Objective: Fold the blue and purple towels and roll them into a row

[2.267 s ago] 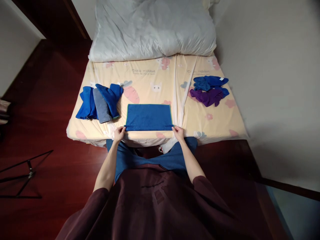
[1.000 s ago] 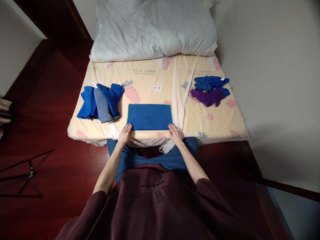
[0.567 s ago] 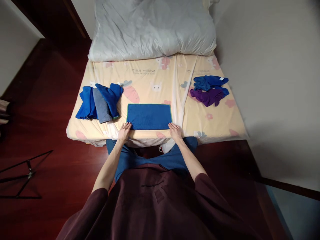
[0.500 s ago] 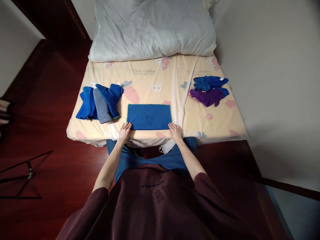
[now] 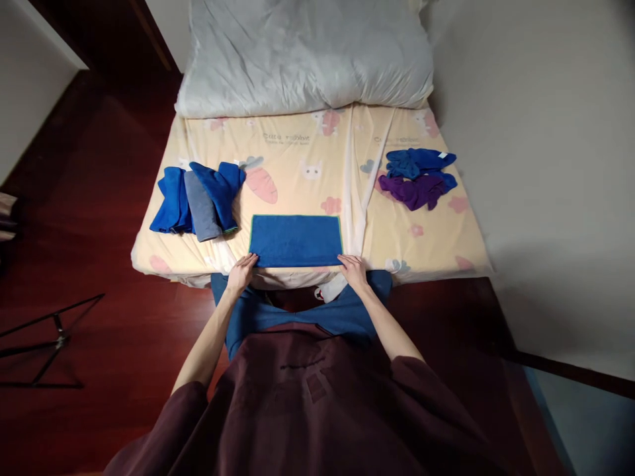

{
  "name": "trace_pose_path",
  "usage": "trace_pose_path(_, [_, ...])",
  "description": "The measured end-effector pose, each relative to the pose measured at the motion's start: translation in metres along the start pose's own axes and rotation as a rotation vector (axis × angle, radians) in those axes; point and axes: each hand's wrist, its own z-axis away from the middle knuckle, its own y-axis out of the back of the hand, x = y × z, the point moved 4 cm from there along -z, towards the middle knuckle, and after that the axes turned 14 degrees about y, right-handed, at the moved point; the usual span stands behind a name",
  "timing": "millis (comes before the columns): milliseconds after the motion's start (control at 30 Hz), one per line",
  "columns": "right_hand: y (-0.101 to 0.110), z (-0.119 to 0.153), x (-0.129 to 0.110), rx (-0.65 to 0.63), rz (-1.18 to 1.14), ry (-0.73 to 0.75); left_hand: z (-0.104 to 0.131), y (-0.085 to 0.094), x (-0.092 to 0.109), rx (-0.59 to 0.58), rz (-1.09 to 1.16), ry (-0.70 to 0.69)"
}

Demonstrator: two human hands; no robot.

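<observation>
A blue towel (image 5: 296,240) with a thin green edge lies flat, as a wide rectangle, near the front edge of the bed. At its near left corner, my left hand (image 5: 242,272) has its fingers closed on the cloth. My right hand (image 5: 354,272) holds the near right corner the same way. The fingertips lie over the cloth, and the thumbs are hidden. To the left rest several rolled or folded towels, blue ones (image 5: 172,201) around a grey one (image 5: 202,206). At the right lies a loose heap of blue cloths (image 5: 421,162) and a purple cloth (image 5: 413,192).
The bed (image 5: 302,188) has a cream sheet with rabbit and carrot prints. A grey-white quilt (image 5: 307,56) is piled at its far end. A wall (image 5: 540,172) stands to the right. Black tripod legs (image 5: 57,340) stand on the dark red floor at left.
The blue towel has slid toward me, closer to the bed's front edge, with both hands drawing back at its near corners. The side piles stay in place.
</observation>
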Motion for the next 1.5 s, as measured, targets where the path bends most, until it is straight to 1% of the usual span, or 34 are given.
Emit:
trace_pose_path(67, [0.000, 0.002, 0.004, 0.061, -0.073, -0.063, 0.003, 0.001, -0.004, 0.038, 0.089, 0.034])
trace_pose_path(133, [0.000, 0.001, 0.010, 0.125, -0.146, -0.125, 0.001, 0.005, -0.005, 0.070, 0.161, 0.054])
trace_pose_path(200, [-0.001, -0.002, 0.017, 0.159, -0.210, -0.155, -0.004, 0.010, -0.007, 0.079, 0.183, 0.072])
trace_pose_path(267, [-0.002, -0.003, 0.024, 0.183, -0.272, -0.182, -0.008, 0.014, -0.010, 0.090, 0.175, 0.109])
trace_pose_path(367, [-0.003, -0.001, 0.035, 0.210, -0.339, -0.226, -0.009, 0.018, -0.018, 0.152, 0.200, 0.173])
trace_pose_path(433, [-0.004, 0.000, 0.040, 0.208, -0.366, -0.238, -0.009, 0.018, -0.021, 0.182, 0.233, 0.197])
trace_pose_path(533, [-0.006, -0.001, 0.043, 0.209, -0.402, -0.252, -0.011, 0.017, -0.023, 0.186, 0.259, 0.226])
trace_pose_path(633, [-0.006, -0.005, 0.045, 0.238, -0.387, -0.296, -0.017, 0.017, -0.024, 0.199, 0.271, 0.276])
trace_pose_path(767, [-0.005, -0.011, 0.043, 0.291, -0.369, -0.333, -0.027, 0.019, -0.024, 0.251, 0.319, 0.349])
trace_pose_path(933, [-0.005, -0.019, 0.042, 0.323, -0.370, -0.375, -0.032, 0.019, -0.022, 0.302, 0.384, 0.442])
trace_pose_path(1233, [-0.015, -0.024, 0.049, 0.345, -0.216, -0.401, -0.039, 0.013, -0.023, 0.372, 0.366, 0.477])
trace_pose_path(1433, [-0.013, -0.023, 0.050, 0.324, -0.161, -0.381, -0.041, 0.012, -0.020, 0.401, 0.338, 0.472])
trace_pose_path(1500, [-0.011, -0.024, 0.048, 0.320, -0.151, -0.402, -0.041, 0.011, -0.018, 0.405, 0.328, 0.489])
